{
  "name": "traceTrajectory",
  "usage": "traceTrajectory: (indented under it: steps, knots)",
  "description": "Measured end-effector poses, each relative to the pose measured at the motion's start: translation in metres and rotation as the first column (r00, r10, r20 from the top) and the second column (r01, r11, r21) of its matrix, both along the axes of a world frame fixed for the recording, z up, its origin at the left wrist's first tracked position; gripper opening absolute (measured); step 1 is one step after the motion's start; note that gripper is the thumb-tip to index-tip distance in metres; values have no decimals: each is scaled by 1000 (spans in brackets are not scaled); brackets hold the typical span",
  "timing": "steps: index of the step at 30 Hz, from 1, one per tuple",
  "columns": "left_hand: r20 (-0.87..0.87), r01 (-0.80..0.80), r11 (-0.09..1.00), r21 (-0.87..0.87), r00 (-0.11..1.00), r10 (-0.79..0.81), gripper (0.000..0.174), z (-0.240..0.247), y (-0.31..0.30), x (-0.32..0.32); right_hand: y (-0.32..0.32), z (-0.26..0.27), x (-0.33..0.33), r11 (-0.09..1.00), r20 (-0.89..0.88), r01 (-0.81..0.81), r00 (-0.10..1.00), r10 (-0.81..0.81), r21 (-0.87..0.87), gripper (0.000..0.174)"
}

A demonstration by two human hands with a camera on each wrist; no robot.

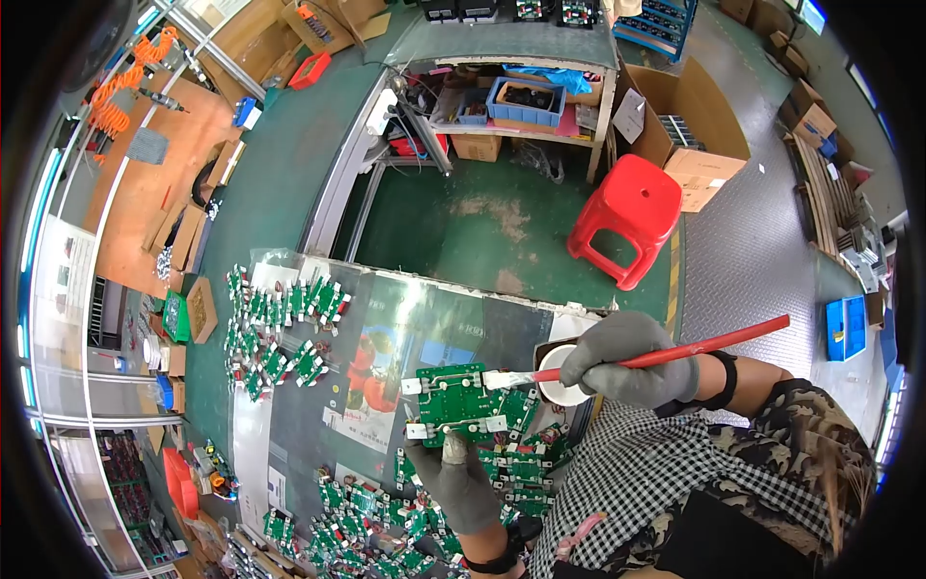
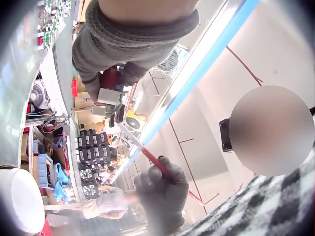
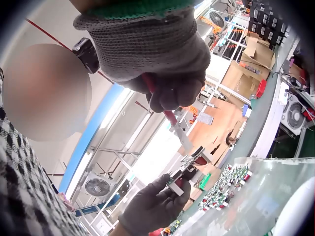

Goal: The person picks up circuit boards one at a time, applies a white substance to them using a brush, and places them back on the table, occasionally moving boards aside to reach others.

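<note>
A green circuit board (image 1: pixel 439 399) with metal tabs on its sides is held over the table by my gloved left hand (image 1: pixel 461 490), thumb on its near edge. My gloved right hand (image 1: pixel 627 362) grips a brush by its red handle (image 1: pixel 743 336). The brush's pale bristle end (image 1: pixel 506 379) meets the board's upper right tab in the head view. In the right wrist view the left hand (image 3: pixel 155 204) holds the board from below, the brush tip close over it. Beneath the brush stands a white cup (image 1: pixel 558 388), partly covered by the right hand.
Many more circuit boards (image 1: pixel 362 516) lie piled at the table's near side, and another group (image 1: pixel 280 304) lies at its far left. A red stool (image 1: pixel 637 198) and an open cardboard box (image 1: pixel 709 169) stand on the floor beyond the table (image 1: pixel 386 289).
</note>
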State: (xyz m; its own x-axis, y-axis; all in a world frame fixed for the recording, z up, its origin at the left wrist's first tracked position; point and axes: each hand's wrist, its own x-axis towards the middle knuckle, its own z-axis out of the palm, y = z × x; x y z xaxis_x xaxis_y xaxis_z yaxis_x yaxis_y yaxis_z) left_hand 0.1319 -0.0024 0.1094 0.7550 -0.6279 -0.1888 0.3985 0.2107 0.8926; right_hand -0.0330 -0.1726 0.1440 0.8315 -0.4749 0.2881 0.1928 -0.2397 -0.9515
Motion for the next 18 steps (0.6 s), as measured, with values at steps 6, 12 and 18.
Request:
traceTrajectory:
  steps: [6, 12, 18]
  knots:
    - [30, 27, 999, -25, 999, -26, 47, -5, 2, 1, -6, -4, 1, 997, -58, -33, 998, 37, 71, 18]
    - [-12, -1, 1000, 7, 1000, 1, 47, -9, 5, 6, -8, 3, 3, 992, -69, -30, 997, 39, 124, 18]
    - [-52, -52, 998, 31, 997, 54, 47, -13, 0, 22, -14, -15, 13, 992, -120, -16, 992, 31, 122, 18]
